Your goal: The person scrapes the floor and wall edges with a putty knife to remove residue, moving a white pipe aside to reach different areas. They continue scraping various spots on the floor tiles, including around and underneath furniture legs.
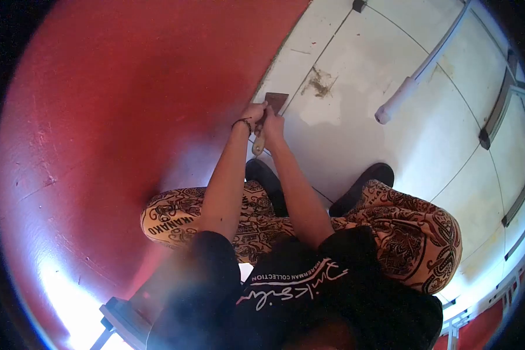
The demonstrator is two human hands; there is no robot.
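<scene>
Both my hands grip a scraper (272, 103) with a pale handle and a flat dark blade. The blade rests where the red wall (128, 116) meets the white tiled floor (356, 116). My left hand (252, 112), with a dark band at its wrist, clasps the tool just behind the blade. My right hand (272, 127) wraps the handle a little lower. I squat, knees apart in patterned trousers, black shoes on the tiles.
A white pole (417, 76) lies across the tiles to the right of the scraper. A brownish stain (319, 83) marks the floor beyond the blade. Metal legs (499, 111) stand at the right edge. A dark object (119, 318) sits at the bottom left.
</scene>
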